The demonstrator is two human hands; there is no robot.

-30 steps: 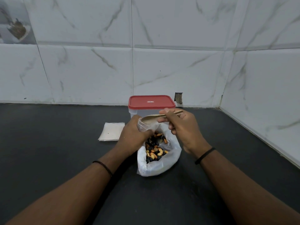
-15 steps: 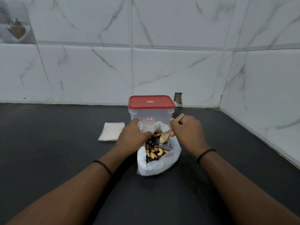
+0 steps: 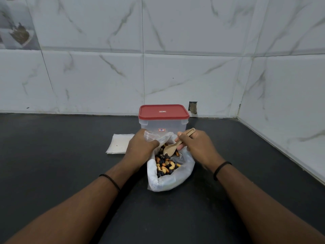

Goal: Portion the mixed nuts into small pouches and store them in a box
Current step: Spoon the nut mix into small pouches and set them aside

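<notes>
A white plastic bag (image 3: 168, 183) stands rolled open on the black counter, with mixed nuts (image 3: 165, 164) inside: cashews and dark raisins. My left hand (image 3: 141, 147) grips a small clear pouch (image 3: 149, 135) at the bag's far left rim. My right hand (image 3: 197, 146) holds a beige wooden spoon (image 3: 171, 148), its bowl dipped among the nuts. Just behind the bag stands a clear box with a red lid (image 3: 163, 112), closed.
A flat stack of empty clear pouches (image 3: 119, 144) lies on the black counter (image 3: 61, 164) to the left of my left hand. Marble-tiled walls close off the back and the right side. A small hole (image 3: 193, 107) marks the wall behind the box.
My right hand came down from above the pouch and lowered the spoon into the nuts. My left hand and the pouch stayed nearly still.
</notes>
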